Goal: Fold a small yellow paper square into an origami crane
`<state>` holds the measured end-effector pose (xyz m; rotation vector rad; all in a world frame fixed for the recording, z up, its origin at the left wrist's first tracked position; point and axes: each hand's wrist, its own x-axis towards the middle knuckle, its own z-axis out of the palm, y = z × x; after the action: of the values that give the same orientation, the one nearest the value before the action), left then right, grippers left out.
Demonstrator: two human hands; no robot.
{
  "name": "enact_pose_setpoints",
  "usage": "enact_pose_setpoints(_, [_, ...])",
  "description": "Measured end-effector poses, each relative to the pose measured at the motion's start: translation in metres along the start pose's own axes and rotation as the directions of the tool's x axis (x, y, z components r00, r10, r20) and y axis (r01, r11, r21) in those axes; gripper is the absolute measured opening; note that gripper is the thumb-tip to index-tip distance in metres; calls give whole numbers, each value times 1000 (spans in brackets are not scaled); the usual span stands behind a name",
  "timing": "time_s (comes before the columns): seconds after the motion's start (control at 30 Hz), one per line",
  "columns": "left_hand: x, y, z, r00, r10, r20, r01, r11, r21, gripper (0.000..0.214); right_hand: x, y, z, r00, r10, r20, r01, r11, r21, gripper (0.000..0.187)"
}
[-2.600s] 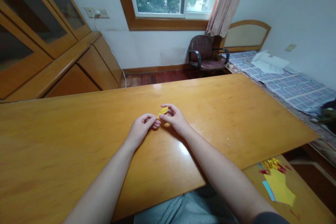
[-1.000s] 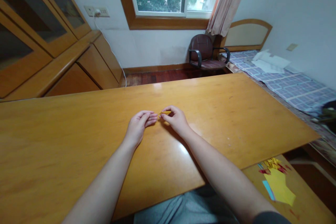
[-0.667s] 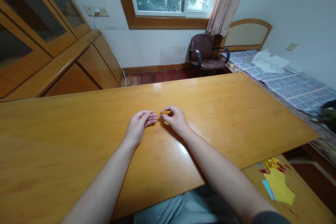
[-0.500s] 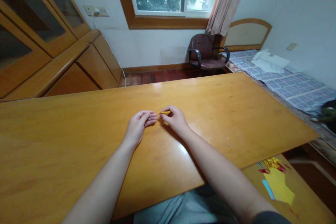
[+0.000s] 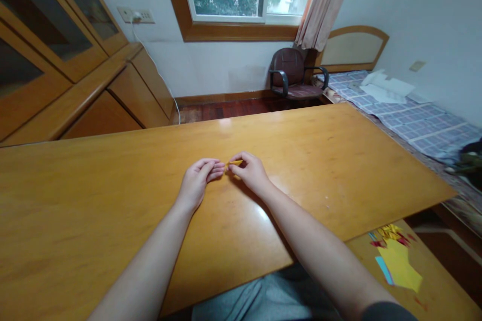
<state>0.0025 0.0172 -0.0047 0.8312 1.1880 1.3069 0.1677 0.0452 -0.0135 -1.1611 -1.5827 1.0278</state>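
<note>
A small, narrow piece of folded yellow paper (image 5: 236,162) is just above the middle of the wooden table (image 5: 113,200). My right hand (image 5: 248,168) pinches it between thumb and fingers, which hide part of it. The paper's left end reaches the fingertips of my left hand (image 5: 199,175). Those left fingers are stretched out side by side, with the thumb lying along them and its tip short of the paper. Whether the left fingertips press on the paper is too small to tell.
At the lower right, a lower surface (image 5: 448,286) holds yellow paper sheets (image 5: 401,266), a blue strip (image 5: 384,270) and a pile of small yellow folded pieces (image 5: 389,232), with red bits around. Beyond the table stand a brown armchair (image 5: 288,67) and a bed (image 5: 422,120); cabinets (image 5: 124,90) line the left.
The view has shifted very slightly. Both hands stay at nearly the same spot, and the yellow paper remains in my right fingers.
</note>
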Motion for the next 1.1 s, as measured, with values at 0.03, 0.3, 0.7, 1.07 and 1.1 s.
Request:
enact_pose_setpoints(0.03, [0, 0, 0, 1000, 0, 1, 0, 1000, -6, 31, 0, 0, 0, 1000, 9, 8, -9, 1000, 4, 10])
enact_pose_setpoints(0.3, [-2, 2, -1, 1000, 13, -3, -13, 1000, -16, 28, 0, 2, 1, 993, 115, 34, -119, 986, 113, 13])
enact_pose_setpoints(0.7, [0, -2, -2, 1000, 25, -3, -25, 999, -23, 28, 5, 4, -2, 966, 250, 74, -257, 866, 429, 31])
enact_pose_setpoints(1.07, [-2, -3, -4, 996, 39, 82, -56, 973, 223, 36, 2, -7, -5, 960, 238, 146, -279, 836, 473, 34])
enact_pose_setpoints(1.1, [-3, -2, -4, 995, 40, 89, -60, 969, 238, 36, 2, -8, -5, 960, 237, 150, -280, 835, 474, 35])
